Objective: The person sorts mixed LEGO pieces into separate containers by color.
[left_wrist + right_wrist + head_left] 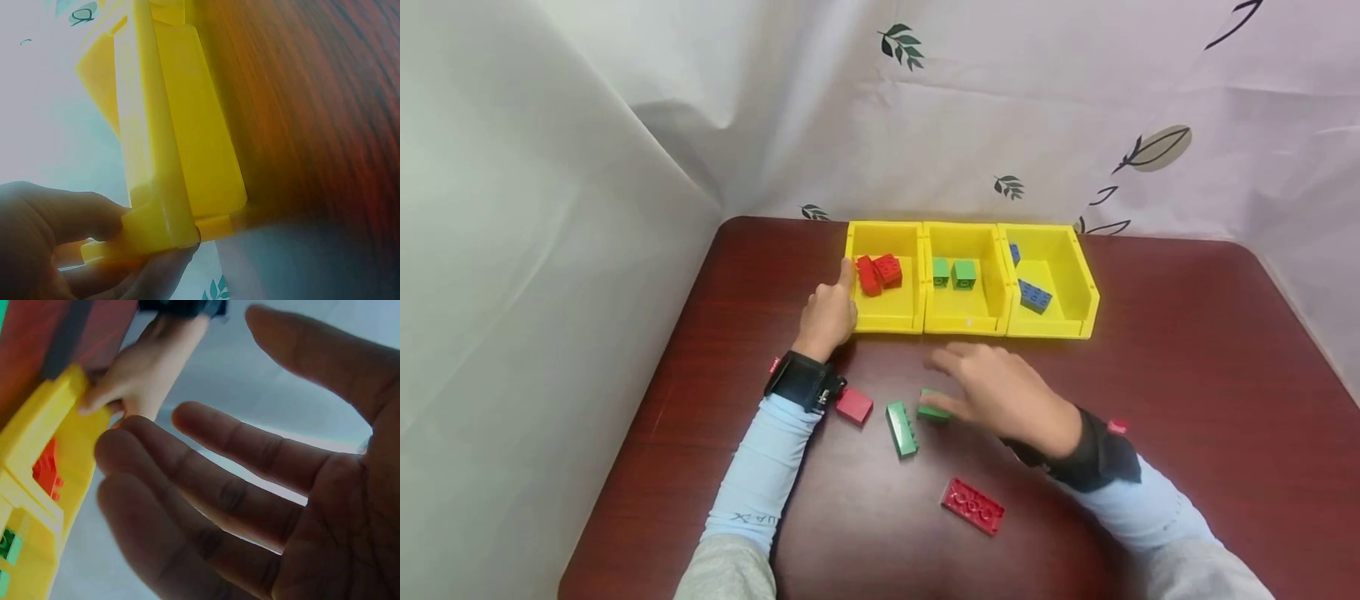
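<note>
Red plastic: a long red brick [973,506] lay nearest on the tabletop [865,533], hollow underside up, long axis slanting far-left to near-right. Beyond it, a green brick [902,429] ran mostly away from the person, studs facing right. Second green brick [932,414] just to its right, partly covered by the right thumb; contact couldn't be told. Small red brick [854,406] sat by the left wristband [803,382].

Right hand [1003,387] came in from the right, blurred, fingers apart; right wrist view showed the bare palm holding nothing, which the head view hid. Left arm stretched forward, left hand [829,317] pinching the left bin's outer edge; only the left wrist view showed thumb and fingers on either side of it.

Farthest, three yellow bins [967,324] stood in a left-right row, low fronts toward the person: red bricks [890,271] left, green blocks [964,275] middle, blue bricks [1035,296] right. Printed cloth [962,133] hung behind.
</note>
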`<state>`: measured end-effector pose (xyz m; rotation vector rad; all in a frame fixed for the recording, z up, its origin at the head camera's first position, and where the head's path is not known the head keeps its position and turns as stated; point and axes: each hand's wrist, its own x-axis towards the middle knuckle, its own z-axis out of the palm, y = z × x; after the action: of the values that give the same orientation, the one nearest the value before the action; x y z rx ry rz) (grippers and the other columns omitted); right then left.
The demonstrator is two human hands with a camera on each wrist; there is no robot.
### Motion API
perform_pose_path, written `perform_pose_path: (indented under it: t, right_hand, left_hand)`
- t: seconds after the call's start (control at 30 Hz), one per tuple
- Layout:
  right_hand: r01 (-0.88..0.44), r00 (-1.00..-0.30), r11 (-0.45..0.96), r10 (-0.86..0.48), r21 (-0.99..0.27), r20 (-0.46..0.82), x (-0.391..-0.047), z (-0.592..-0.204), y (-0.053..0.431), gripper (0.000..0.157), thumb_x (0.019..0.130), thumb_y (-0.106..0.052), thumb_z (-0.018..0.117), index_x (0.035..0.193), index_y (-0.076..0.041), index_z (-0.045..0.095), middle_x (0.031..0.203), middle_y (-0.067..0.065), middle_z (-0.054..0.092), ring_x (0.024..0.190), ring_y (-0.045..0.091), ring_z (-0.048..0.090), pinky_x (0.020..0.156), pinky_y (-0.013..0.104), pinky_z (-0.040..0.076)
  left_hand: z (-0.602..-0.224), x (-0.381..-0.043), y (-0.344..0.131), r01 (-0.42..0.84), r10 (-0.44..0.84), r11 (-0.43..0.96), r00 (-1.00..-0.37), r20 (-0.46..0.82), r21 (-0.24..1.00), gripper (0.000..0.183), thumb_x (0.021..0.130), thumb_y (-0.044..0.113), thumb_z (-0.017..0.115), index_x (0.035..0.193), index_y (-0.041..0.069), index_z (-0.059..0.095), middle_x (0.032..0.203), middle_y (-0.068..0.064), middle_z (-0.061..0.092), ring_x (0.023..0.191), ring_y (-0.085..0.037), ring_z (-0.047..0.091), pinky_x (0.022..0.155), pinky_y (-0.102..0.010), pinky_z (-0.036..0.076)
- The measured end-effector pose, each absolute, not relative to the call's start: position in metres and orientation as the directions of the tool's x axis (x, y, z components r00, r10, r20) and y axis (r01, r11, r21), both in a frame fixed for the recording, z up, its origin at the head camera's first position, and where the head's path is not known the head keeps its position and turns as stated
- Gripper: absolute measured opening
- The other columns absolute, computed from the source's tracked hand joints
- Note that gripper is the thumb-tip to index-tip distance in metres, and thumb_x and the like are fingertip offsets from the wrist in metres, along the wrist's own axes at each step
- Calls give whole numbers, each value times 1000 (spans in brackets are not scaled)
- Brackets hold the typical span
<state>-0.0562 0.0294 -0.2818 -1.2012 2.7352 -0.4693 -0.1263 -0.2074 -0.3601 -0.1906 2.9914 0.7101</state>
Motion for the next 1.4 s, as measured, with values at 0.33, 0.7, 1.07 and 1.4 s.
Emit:
perform_pose_path:
  t: [0.33,0.7,1.07,1.4]
  right_hand:
    - [-741,-637,600,-770,-301,32,-3,-307,64,41,75,-35,85,104,-11,72,90,-2,67,76,6,61,68,27,57]
    - [-662,-623,684,-730,-307,-282,27,-350,82,57,72,-43,84,115,-9,66,101,5,63,84,16,62,62,32,54]
    - [-631,-652,714,-700,-303,-291,23,-364,82,51,72,-32,87,112,-9,64,101,7,67,80,20,65,61,37,55]
    - [-645,-654,703,-710,-300,-260,20,-359,83,50,73,-34,86,112,-10,67,98,4,68,75,13,62,61,32,55]
  left_hand:
    - [-360,-124,-207,-130,-102,883,-991,-87,450,75,97,14,57,158,17,13,83,-16,55,70,-30,56,76,-37,55]
    - [-363,-124,-208,-116,-99,885,-993,-62,450,75,98,14,57,159,16,12,81,-16,55,67,-29,55,72,-35,53]
    - [-363,-122,-209,-112,-102,883,-994,-47,456,75,97,14,58,159,14,14,82,-16,56,69,-30,55,73,-37,54]
    - [-364,-123,-208,-100,-86,883,-995,-50,459,76,97,14,57,159,15,12,80,-15,55,66,-28,54,77,-37,57]
